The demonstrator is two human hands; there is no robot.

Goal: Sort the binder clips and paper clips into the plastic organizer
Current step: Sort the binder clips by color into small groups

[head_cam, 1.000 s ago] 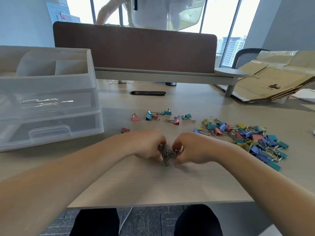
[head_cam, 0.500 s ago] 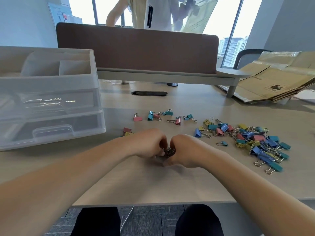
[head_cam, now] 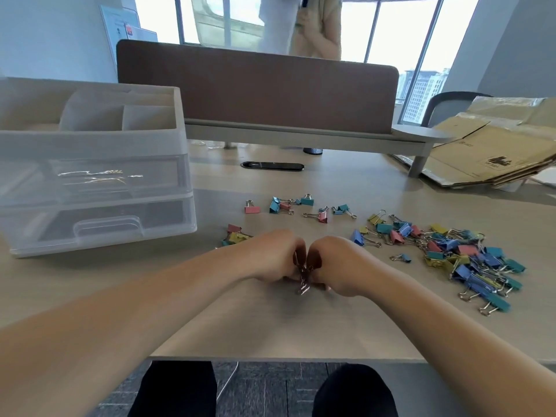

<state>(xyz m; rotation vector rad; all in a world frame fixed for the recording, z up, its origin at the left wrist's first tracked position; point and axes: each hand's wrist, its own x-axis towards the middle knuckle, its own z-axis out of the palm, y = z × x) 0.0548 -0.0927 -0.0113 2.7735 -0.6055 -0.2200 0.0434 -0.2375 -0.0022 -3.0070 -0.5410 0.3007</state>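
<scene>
Table (head_cam: 376, 182) is carrying everything, and the sorting is looking barely begun. Organizer (head_cam: 90, 139), clear plastic with open top compartments and two shut drawers, is sitting by the left edge. No coloured clip is showing in any part of it, though glints in the upper drawer are too faint to read.

Binder clips in a main heap (head_cam: 469, 260) are lying loose toward the right edge, well apart from the organizer. Both hands are working near the middle of the near edge. The left hand (head_cam: 270, 257) and right hand (head_cam: 340, 263) are pressing knuckle to knuckle, the fingers of each curling tightly round a bunch of paper clips (head_cam: 304, 278) between them.

A short row (head_cam: 301, 206) of binder clips is lying beyond the hands toward the table's middle. A small cluster (head_cam: 234, 236) is lying just beside the left hand, on the organizer's side.

Smallest of all, the paper clips are showing only as a tangle of silver wire. Its lower end is hanging out beneath the fingers, just above the table or touching it; which, I cannot tell.

By my judgement the person is gathering the paper clips for a trip to the organizer, so that carry is waiting to be done. Every binder clip in sight is waiting to be picked up and put away as well.
</scene>
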